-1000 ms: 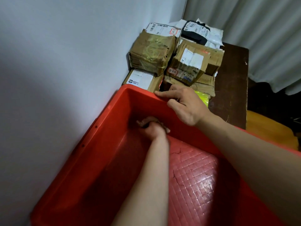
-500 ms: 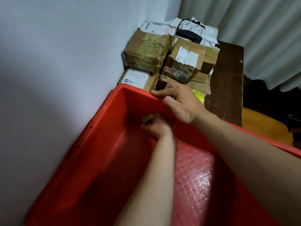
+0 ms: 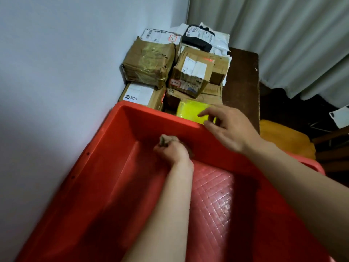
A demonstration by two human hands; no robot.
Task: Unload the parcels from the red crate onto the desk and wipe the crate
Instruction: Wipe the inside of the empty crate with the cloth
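Two bare hands are seen over a large red plastic crate (image 3: 105,186) with a gridded floor, set against the pale wall (image 3: 56,72) at the near end of a dark wooden surface (image 3: 243,82). The left hand (image 3: 173,151) is held low inside the crate, at the foot of its far wall, and is closed into a fist around a small crumpled brownish cloth (image 3: 165,139), a tuft of which sticks out above the knuckles. The right hand (image 3: 229,127) is held loosely spread over the crate's far rim, with the fingers slightly curled; whether the rim is touched cannot be told. No parcels are seen inside the crate. Brown cardboard parcels (image 3: 151,63) with white labels are stacked in the surface's far left corner by the wall, white plastic mailer bags (image 3: 217,40) lie behind them, and a bright yellow packet (image 3: 190,109) lies just beyond the crate's far rim.
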